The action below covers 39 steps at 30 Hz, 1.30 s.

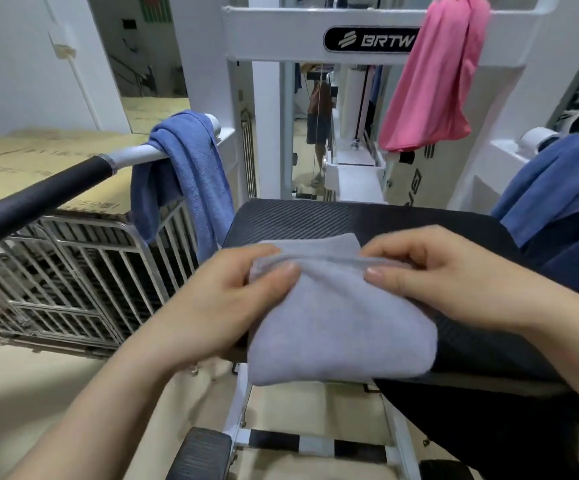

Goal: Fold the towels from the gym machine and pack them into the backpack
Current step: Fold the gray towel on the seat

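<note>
1. One grey towel (340,313), folded, lies on the black seat pad (315,216); its near edge hangs off the pad.
2. I see L hand (225,299) & R hand (454,282) both pinching its top fold, thumbs on top.
3. Others: blue towel (184,161) over left handle bar (38,192), pink towel (433,81) on top frame, dark blue towel (558,188) at right.

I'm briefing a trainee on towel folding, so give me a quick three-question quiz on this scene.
1. True or false: the pink cloth towel lies folded on the black padded seat.
2. The pale grey terry towel is pinched by: A one hand, B both hands, C neither.
3. What colour is the draped towel on the silver-and-black handle bar?
Key: 1 false; 2 B, left hand and right hand; 3 light blue.
</note>
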{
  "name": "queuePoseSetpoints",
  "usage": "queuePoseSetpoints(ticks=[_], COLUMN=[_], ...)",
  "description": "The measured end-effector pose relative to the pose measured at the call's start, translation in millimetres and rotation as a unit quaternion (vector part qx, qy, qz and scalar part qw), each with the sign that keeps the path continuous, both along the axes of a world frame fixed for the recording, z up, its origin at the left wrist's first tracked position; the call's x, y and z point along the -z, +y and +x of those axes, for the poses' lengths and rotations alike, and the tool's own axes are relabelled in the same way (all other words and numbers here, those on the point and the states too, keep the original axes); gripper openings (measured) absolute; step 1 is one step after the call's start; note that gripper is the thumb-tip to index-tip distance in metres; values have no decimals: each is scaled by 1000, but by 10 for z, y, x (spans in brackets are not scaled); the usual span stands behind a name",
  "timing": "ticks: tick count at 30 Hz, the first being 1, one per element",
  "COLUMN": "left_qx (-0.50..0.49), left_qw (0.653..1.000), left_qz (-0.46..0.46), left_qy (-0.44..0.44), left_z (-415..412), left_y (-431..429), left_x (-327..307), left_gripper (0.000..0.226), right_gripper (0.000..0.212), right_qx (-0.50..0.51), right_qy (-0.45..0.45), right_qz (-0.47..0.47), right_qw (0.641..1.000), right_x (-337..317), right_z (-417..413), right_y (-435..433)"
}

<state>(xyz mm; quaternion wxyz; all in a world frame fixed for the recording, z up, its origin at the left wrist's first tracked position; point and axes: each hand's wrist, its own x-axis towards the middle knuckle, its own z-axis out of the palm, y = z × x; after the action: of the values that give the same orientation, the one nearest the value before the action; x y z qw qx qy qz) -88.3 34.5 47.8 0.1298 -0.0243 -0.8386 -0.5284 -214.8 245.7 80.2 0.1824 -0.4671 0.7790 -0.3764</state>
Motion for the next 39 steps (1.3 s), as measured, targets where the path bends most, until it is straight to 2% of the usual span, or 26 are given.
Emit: queuePoseSetpoints(ticks=[1, 3, 6, 8, 10, 14, 17, 20, 22, 24, 25, 27, 28, 30, 32, 34, 36, 39], left_qx=[-35, -100, -172, -198, -214, -224, -245, -275, -271, -243, -221, -176, -156, -114, -71, -35, -18, -22], left_qw=[999, 992, 972, 963, 955, 941, 922, 898, 879, 871, 880, 920, 945, 982, 995, 993, 994, 998], left_qz=[13, -49, -142, -168, -195, -244, -296, -342, -385, -413, -404, -332, -266, -119, -4, 88, 94, 41], left_qy=[-18, -50, -67, -71, -69, -65, -51, -42, -74, -112, -118, -114, -109, -94, -74, -69, -45, 34], left_z=[-117, -342, -589, -685, -734, -751, -761, -765, -751, -736, -732, -719, -697, -615, -516, -412, -336, -234], left_y=[-49, -153, -269, -300, -302, -270, -233, -200, -235, -309, -341, -353, -337, -303, -296, -264, -194, -9], left_x=[0, 53, 147, 182, 209, 255, 274, 301, 321, 300, 283, 256, 263, 288, 311, 274, 209, 88], left_gripper=[39, 41, 40, 40, 41, 42, 36, 34, 42, 51, 51, 40, 35, 38, 40, 42, 43, 40], right_gripper=[19, 17, 24, 26, 25, 21, 22, 34, 37, 47, 52, 48, 42, 29, 22, 26, 33, 43], right_qx=[38, 81, 70, 92, 120, 125, 115, 118, 104, 84, 76, 59, 56, 51, 47, 30, 0, 4], right_qy=[-40, -113, -130, -84, 1, 116, 183, 263, 241, 182, 148, 89, 69, 49, 12, -86, -181, -255], right_qz=[-24, -23, 38, 54, 73, 147, 208, 265, 285, 292, 293, 285, 273, 228, 159, 70, -8, -121], right_qw=[998, 990, 988, 991, 990, 974, 954, 920, 922, 935, 942, 952, 958, 971, 986, 993, 984, 959], right_x=[14, 57, 152, 228, 286, 297, 240, 217, 178, 116, 88, 82, 99, 142, 182, 203, 229, 282], right_z=[-99, -288, -483, -558, -602, -548, -472, -481, -531, -609, -639, -678, -674, -628, -536, -407, -278, -91], right_y=[-91, -257, -439, -533, -608, -668, -667, -675, -690, -713, -724, -726, -713, -647, -543, -433, -328, -190])
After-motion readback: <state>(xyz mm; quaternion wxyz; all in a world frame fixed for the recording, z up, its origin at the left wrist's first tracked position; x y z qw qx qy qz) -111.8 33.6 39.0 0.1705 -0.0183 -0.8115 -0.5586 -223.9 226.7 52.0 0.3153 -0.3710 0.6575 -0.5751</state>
